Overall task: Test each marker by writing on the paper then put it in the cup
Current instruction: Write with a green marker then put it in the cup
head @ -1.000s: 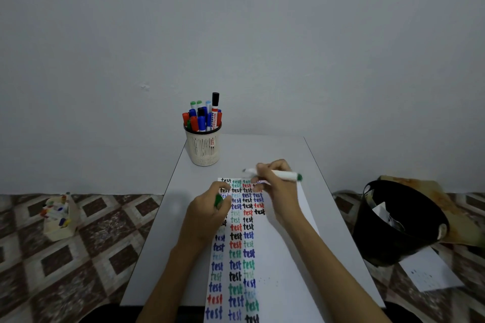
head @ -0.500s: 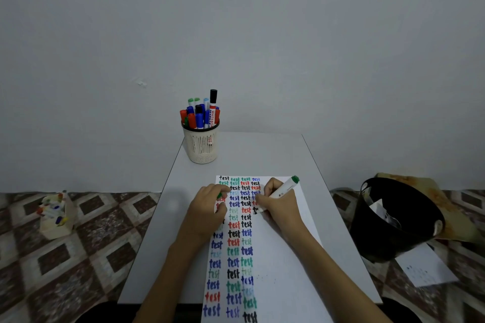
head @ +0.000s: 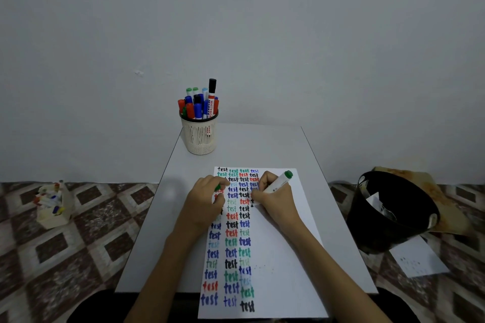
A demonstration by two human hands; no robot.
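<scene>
Right hand (head: 275, 198) fingers pinch a white marker (head: 278, 183), green end up toward upper right, tip down on the paper (head: 283, 257) at frame centre. Left hand (head: 207, 198) curled around a green cap (head: 217, 187), resting on the paper's left columns of "test". Cup (head: 199, 134) of markers stands above, at the table's (head: 249, 144) far left. Black bin (head: 393, 212) at right, on the floor.
</scene>
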